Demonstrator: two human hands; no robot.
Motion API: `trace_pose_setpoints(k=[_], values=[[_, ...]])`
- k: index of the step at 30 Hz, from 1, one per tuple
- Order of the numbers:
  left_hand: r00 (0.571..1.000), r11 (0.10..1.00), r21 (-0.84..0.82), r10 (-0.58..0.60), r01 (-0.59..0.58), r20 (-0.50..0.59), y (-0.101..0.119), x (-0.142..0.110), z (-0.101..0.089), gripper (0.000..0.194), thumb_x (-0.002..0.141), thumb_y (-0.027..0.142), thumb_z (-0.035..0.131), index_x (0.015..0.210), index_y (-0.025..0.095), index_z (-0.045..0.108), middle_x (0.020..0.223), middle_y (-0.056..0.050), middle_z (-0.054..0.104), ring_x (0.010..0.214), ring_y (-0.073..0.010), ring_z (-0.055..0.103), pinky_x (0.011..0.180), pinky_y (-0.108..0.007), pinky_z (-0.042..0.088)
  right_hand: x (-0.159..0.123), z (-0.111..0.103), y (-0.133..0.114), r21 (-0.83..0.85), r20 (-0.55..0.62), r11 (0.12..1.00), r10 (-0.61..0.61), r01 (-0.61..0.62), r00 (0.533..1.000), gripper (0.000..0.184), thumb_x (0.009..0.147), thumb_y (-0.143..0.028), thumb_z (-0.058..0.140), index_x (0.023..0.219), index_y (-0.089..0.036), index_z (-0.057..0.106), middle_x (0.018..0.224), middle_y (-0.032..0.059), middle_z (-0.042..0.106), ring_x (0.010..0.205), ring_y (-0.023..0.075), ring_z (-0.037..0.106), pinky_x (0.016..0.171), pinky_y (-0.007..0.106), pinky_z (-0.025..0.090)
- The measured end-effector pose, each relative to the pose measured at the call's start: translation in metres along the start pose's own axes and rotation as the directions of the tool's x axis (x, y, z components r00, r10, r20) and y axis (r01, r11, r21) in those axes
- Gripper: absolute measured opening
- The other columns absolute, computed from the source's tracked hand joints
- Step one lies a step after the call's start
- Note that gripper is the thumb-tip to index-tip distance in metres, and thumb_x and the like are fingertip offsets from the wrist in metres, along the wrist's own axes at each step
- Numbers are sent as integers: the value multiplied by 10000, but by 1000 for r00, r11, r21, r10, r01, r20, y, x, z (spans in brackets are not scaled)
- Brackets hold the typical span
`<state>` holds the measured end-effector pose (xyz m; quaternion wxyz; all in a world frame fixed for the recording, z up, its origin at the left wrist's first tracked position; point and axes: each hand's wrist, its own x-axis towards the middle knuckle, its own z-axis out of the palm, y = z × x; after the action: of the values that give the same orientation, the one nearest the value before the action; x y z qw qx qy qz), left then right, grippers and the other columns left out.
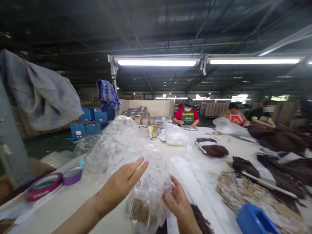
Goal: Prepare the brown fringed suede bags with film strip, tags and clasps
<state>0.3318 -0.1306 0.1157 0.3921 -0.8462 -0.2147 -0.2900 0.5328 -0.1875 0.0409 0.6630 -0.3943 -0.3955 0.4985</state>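
Note:
My left hand [120, 182] reaches over a clear plastic bag [148, 191], its fingers stretched out and nothing gripped in them. At the bag's right side my right hand [176, 198] has curled fingers that pinch the thin film, slightly blurred. Through the crumpled film a brown patch [140, 211] shows; I cannot make out what it is. Behind my left hand rises a large heap of clear plastic bags [117, 139]. Dark brown fringed material [201, 219] lies just beyond my right wrist, partly hidden by it.
Rolls of magenta tape [45, 187] and purple tape [72, 176] lie at left. To the right are a blue plastic holder [255, 221], brown paper tags with strings [253, 191] and bundled dark brown textiles [212, 148]. Several people sit across the table [97, 201].

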Motion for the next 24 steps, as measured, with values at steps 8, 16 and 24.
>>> trace_pose_setpoints(k=[8,16,24], values=[[998,998,15,-65,65,3,11,14,-1,575,879,23,294,1415,162,139,1107,-114,597,984,-174,579,894,-320,470,-23,-56,-35,227,-187,974,60,-17,981,328,530,-430,782,596,-168,597,552,-36,562,523,107,475,520,211,387],[993,997,36,57,-61,100,40,-61,5,466,868,21,331,1297,191,398,982,-44,646,879,-148,598,858,-264,446,-41,-121,-11,296,-261,951,165,-84,951,333,489,-379,819,620,-152,613,546,-35,579,519,96,496,515,196,408],[970,956,-175,-217,235,113,119,-84,-10,396,883,200,379,1273,214,449,1221,-106,546,1120,-217,502,964,-339,362,-61,-134,-6,425,-268,891,295,-163,917,321,502,-343,815,644,-146,605,562,-42,565,471,75,469,433,182,388]])
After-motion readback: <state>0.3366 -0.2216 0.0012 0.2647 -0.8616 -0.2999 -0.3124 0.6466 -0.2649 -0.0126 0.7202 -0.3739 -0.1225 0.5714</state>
